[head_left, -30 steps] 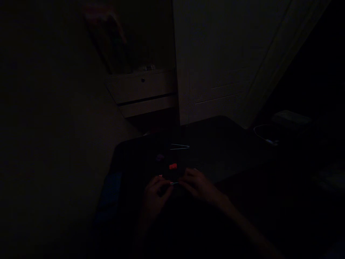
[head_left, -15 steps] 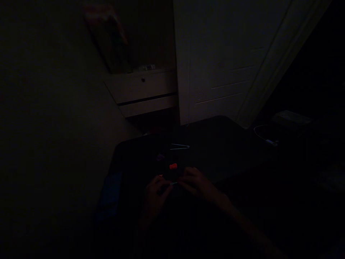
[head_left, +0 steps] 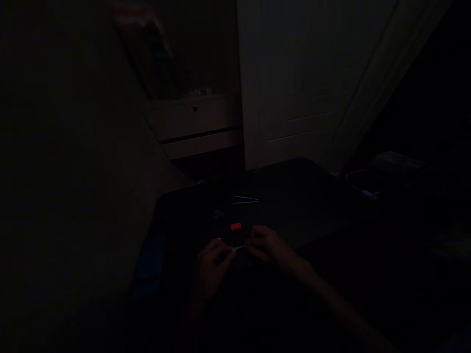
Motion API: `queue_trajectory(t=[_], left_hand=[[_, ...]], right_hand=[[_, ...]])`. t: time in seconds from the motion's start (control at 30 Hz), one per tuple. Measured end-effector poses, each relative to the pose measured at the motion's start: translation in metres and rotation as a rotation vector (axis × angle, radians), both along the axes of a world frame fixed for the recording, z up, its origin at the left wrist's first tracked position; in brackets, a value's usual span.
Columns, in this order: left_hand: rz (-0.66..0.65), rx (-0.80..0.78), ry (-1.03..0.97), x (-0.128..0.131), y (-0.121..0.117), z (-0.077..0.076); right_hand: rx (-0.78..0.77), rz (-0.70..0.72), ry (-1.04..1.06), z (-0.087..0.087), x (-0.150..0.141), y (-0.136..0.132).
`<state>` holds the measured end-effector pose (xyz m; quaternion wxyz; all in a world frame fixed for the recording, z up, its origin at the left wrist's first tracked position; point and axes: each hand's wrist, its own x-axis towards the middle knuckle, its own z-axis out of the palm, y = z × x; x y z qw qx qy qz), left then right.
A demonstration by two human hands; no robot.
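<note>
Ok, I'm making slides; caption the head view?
In dim light, two hands hold a slim pale piece near a small red object.

Bare left hand (head_left: 211, 261), bare right forearm (head_left: 324, 287)

Deep gloom — a pale drawer unit (head_left: 198, 120) (round lock at its front) beside a light panelled door (head_left: 294, 88).
</note>
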<state>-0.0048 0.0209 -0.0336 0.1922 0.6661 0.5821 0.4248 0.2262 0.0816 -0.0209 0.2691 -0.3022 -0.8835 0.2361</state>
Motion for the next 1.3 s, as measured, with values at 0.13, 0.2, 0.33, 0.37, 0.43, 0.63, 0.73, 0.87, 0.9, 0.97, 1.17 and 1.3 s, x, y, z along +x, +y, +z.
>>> queue_trajectory(t=[0.13,0.2,0.33,0.37,0.43,0.63,0.73,0.87,0.9,0.97,1.17,1.3], left_hand=[[0.009,-0.019,-0.001,-0.0007,0.0001,0.0003],[0.007,-0.032,0.003,-0.0012,-0.0003,0.0009],[0.003,-0.026,0.004,-0.002,-0.001,0.0011],[0.0,-0.021,0.002,-0.0021,-0.0011,0.0007],[-0.005,-0.014,-0.004,-0.0022,-0.0011,-0.0003],[0.012,-0.027,0.015,-0.0024,-0.0009,-0.0037],[0.009,-0.013,0.007,-0.0024,-0.0004,-0.0043],[0.005,-0.002,0.01,-0.0022,0.0001,-0.0037],[0.003,-0.001,0.015,-0.0022,0.0001,-0.0034],[0.003,-0.001,0.022,-0.0021,0.0,-0.0026],[0.005,-0.021,0.013,-0.0017,-0.001,0.0005],[0.007,-0.03,0.01,-0.0011,-0.0013,0.003]], right_hand=[[-0.022,-0.015,0.037,-0.0029,0.0026,0.0012],[-0.034,-0.018,0.069,-0.003,0.0014,0.0012],[-0.027,0.004,0.07,-0.0022,-0.004,0.0012],[-0.025,0.007,0.065,-0.0021,-0.0049,0.0014],[-0.03,0.006,0.055,-0.0022,-0.005,0.0021],[-0.057,-0.019,0.01,-0.0009,0.0031,0.0022],[-0.073,-0.026,0.043,-0.0008,0.0033,0.0005],[-0.044,-0.007,0.071,-0.0022,-0.0022,-0.0004],[-0.035,0.001,0.07,-0.0024,-0.0033,-0.0004],[-0.022,0.011,0.05,-0.0027,-0.0038,-0.0002],[-0.016,-0.018,0.015,-0.0038,0.0013,-0.0008],[-0.016,0.005,0.032,-0.0035,0.0004,-0.0026]])
